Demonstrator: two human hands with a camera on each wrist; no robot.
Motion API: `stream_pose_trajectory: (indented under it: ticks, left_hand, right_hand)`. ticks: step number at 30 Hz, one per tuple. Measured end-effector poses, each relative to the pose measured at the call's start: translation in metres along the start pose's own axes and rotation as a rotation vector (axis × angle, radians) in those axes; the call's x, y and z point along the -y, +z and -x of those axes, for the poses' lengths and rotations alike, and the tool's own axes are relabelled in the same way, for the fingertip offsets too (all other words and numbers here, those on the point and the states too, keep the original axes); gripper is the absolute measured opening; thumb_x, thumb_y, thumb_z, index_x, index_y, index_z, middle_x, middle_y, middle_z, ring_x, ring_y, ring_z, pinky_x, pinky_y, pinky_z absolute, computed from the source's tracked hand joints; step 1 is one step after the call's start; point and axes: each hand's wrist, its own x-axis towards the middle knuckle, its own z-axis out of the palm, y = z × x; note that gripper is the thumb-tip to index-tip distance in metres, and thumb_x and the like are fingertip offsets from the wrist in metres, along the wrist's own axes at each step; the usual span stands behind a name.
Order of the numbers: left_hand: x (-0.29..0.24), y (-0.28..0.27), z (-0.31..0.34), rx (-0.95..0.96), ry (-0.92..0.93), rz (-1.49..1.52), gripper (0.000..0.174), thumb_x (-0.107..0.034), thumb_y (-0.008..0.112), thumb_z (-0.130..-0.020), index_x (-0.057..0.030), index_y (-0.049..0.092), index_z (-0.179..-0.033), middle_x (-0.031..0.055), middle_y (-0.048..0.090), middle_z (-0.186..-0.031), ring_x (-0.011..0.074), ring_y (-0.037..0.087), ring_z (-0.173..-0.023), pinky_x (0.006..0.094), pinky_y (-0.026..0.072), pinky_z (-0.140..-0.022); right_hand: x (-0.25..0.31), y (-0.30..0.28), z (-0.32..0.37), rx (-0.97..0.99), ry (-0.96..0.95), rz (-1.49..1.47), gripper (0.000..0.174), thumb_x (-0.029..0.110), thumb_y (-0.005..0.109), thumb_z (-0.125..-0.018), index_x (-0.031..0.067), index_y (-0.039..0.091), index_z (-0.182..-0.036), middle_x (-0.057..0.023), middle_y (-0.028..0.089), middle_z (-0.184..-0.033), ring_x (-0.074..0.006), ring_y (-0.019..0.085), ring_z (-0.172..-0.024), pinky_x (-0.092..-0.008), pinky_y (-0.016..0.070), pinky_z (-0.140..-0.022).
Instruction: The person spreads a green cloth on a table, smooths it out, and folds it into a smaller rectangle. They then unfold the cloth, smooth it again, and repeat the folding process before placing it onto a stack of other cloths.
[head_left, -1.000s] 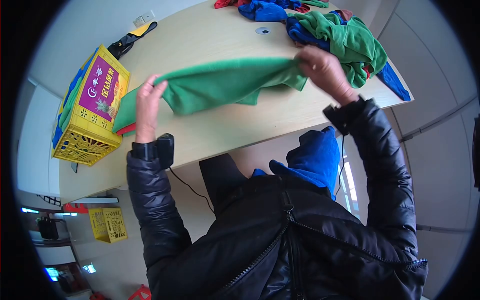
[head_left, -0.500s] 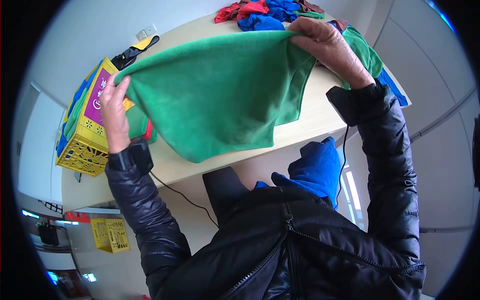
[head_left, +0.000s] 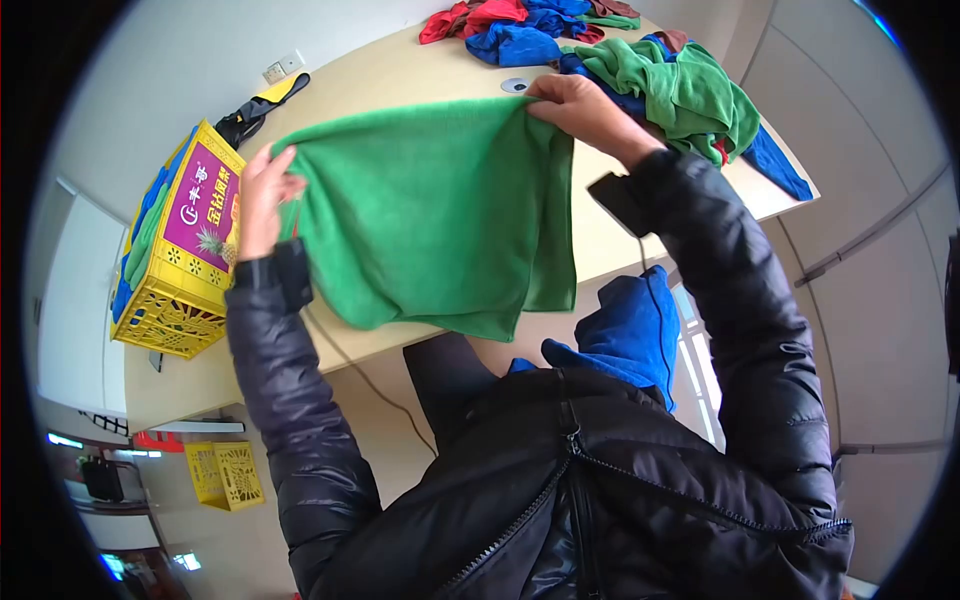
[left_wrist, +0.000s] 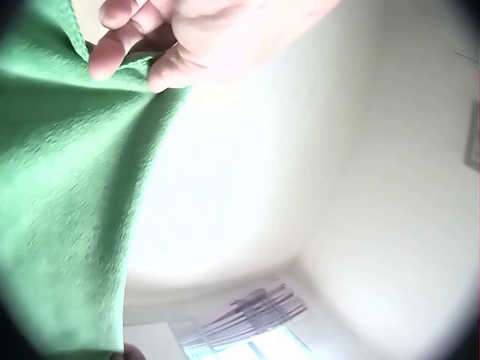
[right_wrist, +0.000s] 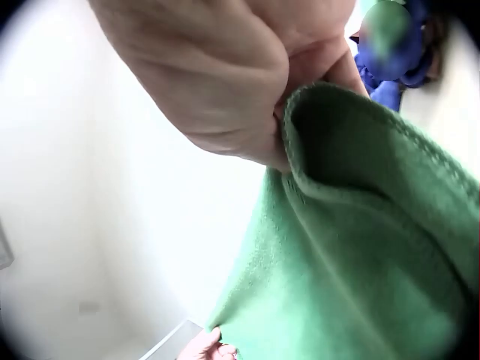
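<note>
Cloth (head_left: pixel 430 210), green, quantity 1: hangs spread between 2 hands above the near side of the table (head_left: pixel 620 235), its lower edge reaching past the table's near edge in the head view.

Handling, as judged: top edge best drawn level and lightly taut, the 2 grips pulling evenly apart; too hard a pull would likely skew the soft fabric. The loop at the right grip wants opening out and its layers lining up before the cloth is laid down; otherwise a crease may set in. Lower edge to hang free of the crate.

Left hand (head_left: pixel 262 195): thumb and fingers pinch the upper edge, the fabric gathering there in creases. Right hand (head_left: pixel 590 110): pinches the opposite upper end, beside the loop.

Appearance: soft, napped face; stitched border; 1 overlapping layer down the right side; lower edge uneven.

Surroundings: yellow crate (head_left: pixel 175 315), purple label, coloured cloths inside, beside the left hand; green and blue heap (head_left: pixel 700 100) beyond the right hand; red and blue pile (head_left: pixel 510 40) at the far edge.
</note>
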Motion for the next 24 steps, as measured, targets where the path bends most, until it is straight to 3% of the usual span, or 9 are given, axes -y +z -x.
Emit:
stream_pose_trajectory:
  ticks: [2, 3, 5, 6, 7, 9, 11, 17, 24]
  left_hand:
    - [0.052, 0.018, -0.033, 0.038, -0.037, 0.109, 0.062, -0.025, 0.068, -0.094, -0.0023, 0.041, -0.146, 0.0045, 0.065, -0.105, 0.0106, 0.065, -0.074, 0.0211, 0.0515, -0.066]
    - [0.097, 0.026, -0.051, 0.043, -0.039, 0.109, 0.062, -0.025, 0.068, -0.094, -0.0023, 0.041, -0.146, 0.0045, 0.065, -0.105, 0.0106, 0.065, -0.074, 0.0211, 0.0515, -0.066]
    - [0.162, 0.039, -0.073, -0.169, 0.301, -0.418, 0.057, -0.021, 0.068, -0.094, -0.0061, 0.045, -0.144, 0.0072, 0.066, -0.11, 0.0147, 0.067, -0.085, 0.0255, 0.0535, -0.073]
    - [0.131, 0.055, -0.039, -0.062, 0.226, -0.382, 0.051, -0.019, 0.07, -0.091, -0.003, 0.05, -0.135, 0.0091, 0.065, -0.109, 0.0177, 0.067, -0.092, 0.0296, 0.0533, -0.078]
    - [0.102, 0.074, 0.011, 0.046, 0.145, -0.347, 0.045, -0.017, 0.072, -0.088, 0.0001, 0.054, -0.126, 0.011, 0.065, -0.108, 0.0206, 0.066, -0.099, 0.0336, 0.0532, -0.083]
    - [0.076, 0.097, 0.083, 0.46, -0.062, -0.358, 0.047, -0.017, 0.075, -0.083, -0.0041, 0.055, -0.124, 0.013, 0.062, -0.114, 0.0249, 0.063, -0.107, 0.0372, 0.0499, -0.091]
    - [0.08, 0.115, 0.15, 0.592, 0.557, -0.542, 0.048, -0.018, 0.079, -0.078, -0.0069, 0.058, -0.119, 0.014, 0.059, -0.117, 0.0285, 0.058, -0.111, 0.0399, 0.0475, -0.095]
    - [0.119, 0.155, 0.211, 0.454, 0.887, -0.903, 0.041, -0.005, 0.078, -0.07, -0.0067, 0.061, -0.108, 0.0118, 0.059, -0.116, 0.0317, 0.059, -0.11, 0.0428, 0.0498, -0.091]
    - [0.112, 0.159, 0.203, 0.396, 0.783, -0.68, 0.032, -0.002, 0.072, -0.076, -0.0035, 0.064, -0.107, 0.0116, 0.065, -0.103, 0.0329, 0.065, -0.093, 0.0393, 0.0531, -0.077]
  right_hand:
    - [-0.041, 0.015, -0.013, -0.266, 0.014, 0.287, 0.022, 0.019, 0.066, -0.089, 0.0, 0.069, -0.1, -0.0118, 0.072, -0.087, -0.0278, 0.07, -0.079, -0.0343, 0.0535, -0.074]
    - [-0.054, 0.021, -0.008, -0.268, 0.018, 0.287, 0.022, 0.019, 0.066, -0.089, 0.0, 0.069, -0.1, -0.0118, 0.072, -0.087, -0.0278, 0.07, -0.079, -0.0343, 0.0535, -0.074]
    - [-0.079, 0.033, 0.008, -0.457, -0.018, 0.384, 0.023, 0.021, 0.064, -0.09, -0.0002, 0.069, -0.096, -0.0155, 0.072, -0.086, -0.035, 0.069, -0.079, -0.0379, 0.0541, -0.073]
    - [-0.083, 0.035, 0.018, -0.55, -0.032, 0.433, 0.024, 0.022, 0.063, -0.09, -0.0004, 0.07, -0.094, -0.0173, 0.072, -0.085, -0.0386, 0.068, -0.079, -0.0397, 0.0544, -0.072]
    - [-0.09, 0.036, 0.034, -0.548, -0.017, 0.43, 0.024, 0.022, 0.063, -0.09, -0.0004, 0.07, -0.094, -0.0173, 0.072, -0.085, -0.0386, 0.068, -0.079, -0.0397, 0.0544, -0.072]
    - [-0.091, 0.043, 0.083, -0.309, 0.092, 0.419, 0.02, 0.021, 0.064, -0.093, 0.0018, 0.069, -0.095, -0.0055, 0.07, -0.078, -0.0157, 0.069, -0.073, -0.0317, 0.054, -0.066]
    - [-0.077, 0.057, 0.139, -0.073, 0.428, 0.032, 0.027, 0.027, 0.061, -0.095, 0.0015, 0.069, -0.093, -0.0064, 0.071, -0.08, -0.0147, 0.069, -0.071, -0.0288, 0.054, -0.063]
    - [-0.059, 0.106, 0.219, 0.16, 0.872, -0.543, 0.042, 0.041, 0.06, -0.099, -0.0003, 0.069, -0.094, -0.0077, 0.072, -0.083, -0.0147, 0.07, -0.07, -0.027, 0.0558, -0.064]
    - [-0.068, 0.127, 0.21, -0.039, 0.972, -0.774, 0.038, 0.039, 0.064, -0.098, 0.0016, 0.07, -0.098, -0.0087, 0.073, -0.086, -0.0167, 0.071, -0.072, -0.0287, 0.0576, -0.065]
